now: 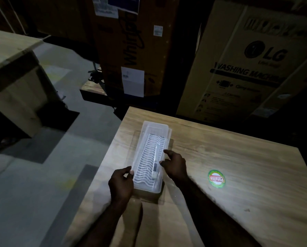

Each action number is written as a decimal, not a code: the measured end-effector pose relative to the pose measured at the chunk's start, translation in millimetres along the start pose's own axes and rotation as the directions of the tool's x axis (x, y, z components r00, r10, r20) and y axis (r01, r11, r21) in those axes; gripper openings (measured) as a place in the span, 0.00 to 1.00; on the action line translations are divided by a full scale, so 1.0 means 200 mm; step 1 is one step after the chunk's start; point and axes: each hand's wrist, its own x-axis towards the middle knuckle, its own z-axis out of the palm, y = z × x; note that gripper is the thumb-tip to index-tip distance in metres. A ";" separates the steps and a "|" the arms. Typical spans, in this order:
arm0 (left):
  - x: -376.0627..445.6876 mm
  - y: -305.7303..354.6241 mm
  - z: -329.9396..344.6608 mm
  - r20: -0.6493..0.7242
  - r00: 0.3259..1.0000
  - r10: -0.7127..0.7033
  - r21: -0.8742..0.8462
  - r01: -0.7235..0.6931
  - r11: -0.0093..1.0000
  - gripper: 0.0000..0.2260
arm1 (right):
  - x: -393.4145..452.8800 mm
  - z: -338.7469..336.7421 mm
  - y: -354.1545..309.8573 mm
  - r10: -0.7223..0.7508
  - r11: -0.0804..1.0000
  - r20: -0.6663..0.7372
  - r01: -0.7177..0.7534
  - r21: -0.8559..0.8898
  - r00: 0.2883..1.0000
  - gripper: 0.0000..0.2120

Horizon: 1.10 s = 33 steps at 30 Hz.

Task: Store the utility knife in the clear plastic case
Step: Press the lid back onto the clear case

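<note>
The utility knife (156,164) is lying lengthwise inside the clear plastic case (150,155), on the wavy ribbed insert toward the case's right wall, its darker slider part nearer the person. The case is sitting on the wooden surface (238,175), close to that surface's left edge, and the storing itself looks all but done; what seems to be remaining is settling the knife and closing up (a clear flat sheet appears to be lying under the case, possibly its lid, though the dim light makes this hard to tell).

To finish well, the left hand (121,184) should be holding the case steady while the right hand (175,165) is nudging the knife flat into the ribs, so nothing is riding up over the rim. Light pressure suits this, since thin clear plastic is likely to slide on smooth wood.

The left hand is reaching in from the case's near-left corner, thumb and fingers pinching the case's left rim, wrist straight. The right hand is hovering at the case's right wall, palm down, fingers loosely spread and curled, the forefinger pointing toward the knife; its grip is holding nothing, and whether a fingertip is touching the rim I cannot tell.
</note>
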 end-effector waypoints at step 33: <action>0.20 -0.04 -0.08 0.368 0.922 0.119 0.237 -0.217 0.947 0.17 | -0.03 0.05 0.07 -0.050 0.993 -0.002 0.050 -0.108 0.999 0.25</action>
